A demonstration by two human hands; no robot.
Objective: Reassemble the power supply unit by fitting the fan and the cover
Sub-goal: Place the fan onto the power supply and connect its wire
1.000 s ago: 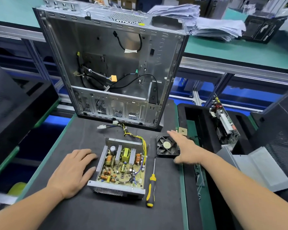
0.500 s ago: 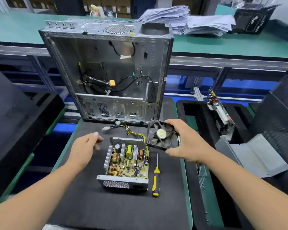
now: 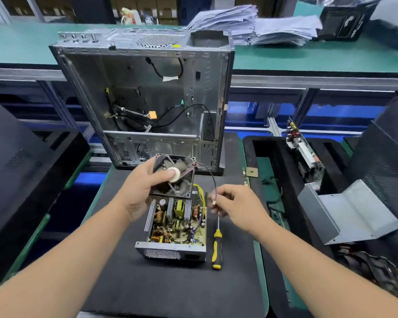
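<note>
My left hand (image 3: 139,191) holds the fan (image 3: 174,175), thumb on its round middle | my right hand (image 3: 233,206) pinches the fan's little white plug (image 3: 213,202) | both above the open power box (image 3: 175,226)

Just one camera here, strapped to my head, wide-angle, looking forward and down over my forearms at the black mat (image 3: 170,290). It's close in on my bench, and the edges bow out a lot. The view reaches up to the green bench (image 3: 308,58) behind. No second view.
</note>
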